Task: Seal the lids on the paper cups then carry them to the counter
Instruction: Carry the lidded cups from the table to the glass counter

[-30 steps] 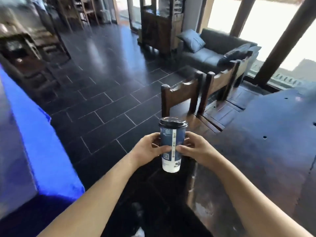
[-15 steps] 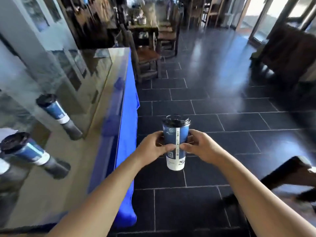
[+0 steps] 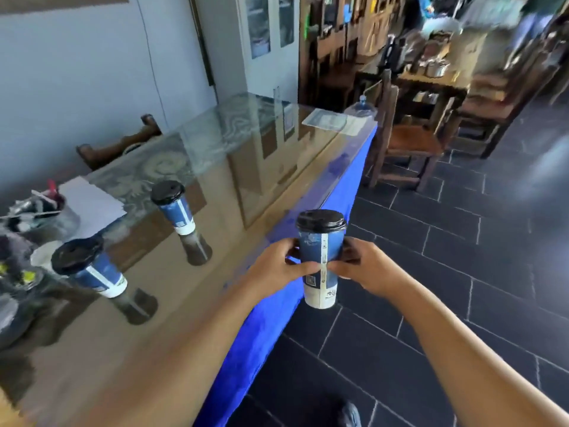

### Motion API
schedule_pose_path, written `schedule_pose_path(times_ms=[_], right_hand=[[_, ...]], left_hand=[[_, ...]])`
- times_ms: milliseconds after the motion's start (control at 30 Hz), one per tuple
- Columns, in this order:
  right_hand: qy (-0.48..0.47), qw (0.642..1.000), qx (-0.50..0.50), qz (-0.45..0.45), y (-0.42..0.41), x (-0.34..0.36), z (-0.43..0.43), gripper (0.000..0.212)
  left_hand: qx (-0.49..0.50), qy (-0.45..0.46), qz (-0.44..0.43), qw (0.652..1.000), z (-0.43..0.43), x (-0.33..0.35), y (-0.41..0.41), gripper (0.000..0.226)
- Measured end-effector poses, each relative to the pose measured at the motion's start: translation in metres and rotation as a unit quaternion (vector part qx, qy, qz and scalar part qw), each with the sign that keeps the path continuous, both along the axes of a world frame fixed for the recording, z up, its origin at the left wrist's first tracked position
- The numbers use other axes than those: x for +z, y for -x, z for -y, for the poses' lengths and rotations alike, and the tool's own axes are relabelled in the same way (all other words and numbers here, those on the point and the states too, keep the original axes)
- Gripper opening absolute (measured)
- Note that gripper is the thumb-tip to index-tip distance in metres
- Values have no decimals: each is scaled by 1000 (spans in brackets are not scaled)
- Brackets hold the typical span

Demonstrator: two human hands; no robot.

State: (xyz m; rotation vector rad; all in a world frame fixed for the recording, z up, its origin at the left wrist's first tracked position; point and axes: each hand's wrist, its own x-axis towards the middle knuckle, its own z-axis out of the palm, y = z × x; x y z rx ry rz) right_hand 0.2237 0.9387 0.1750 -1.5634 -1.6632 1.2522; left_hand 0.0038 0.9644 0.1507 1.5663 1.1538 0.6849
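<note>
I hold a tall blue-and-white paper cup (image 3: 320, 263) with a black lid upright in the air, just off the counter's blue-draped front edge. My left hand (image 3: 275, 268) grips its left side and my right hand (image 3: 365, 266) grips its right side. The glass-topped counter (image 3: 246, 167) stretches along my left. Two more lidded blue cups stand on it: one (image 3: 174, 208) farther back and one (image 3: 89, 268) nearer the left edge of the view.
A blue cloth (image 3: 277, 318) hangs down the counter's front. A metal bucket of utensils (image 3: 40, 214), white paper (image 3: 89, 201) and clutter sit at the counter's left. A laminated sheet (image 3: 326, 120) lies at its far end. A wooden chair (image 3: 406, 143) and tables stand beyond on dark tile floor.
My view has swung left, bringing the counter and its two cups closer and more central. The held cup stays gripped in both hands at the same height.
</note>
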Motion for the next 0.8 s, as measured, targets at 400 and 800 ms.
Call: schedule_pose_path(times_ms=[400,800], right_hand=[[3,970,238,40,44,3,-243,34],[-83,897,390,191,167,-55,-466,43]], left_hand=[[243,25,-13,970,-131,-1,28,57],[381,20,-80,921,-308,-56,111,63]])
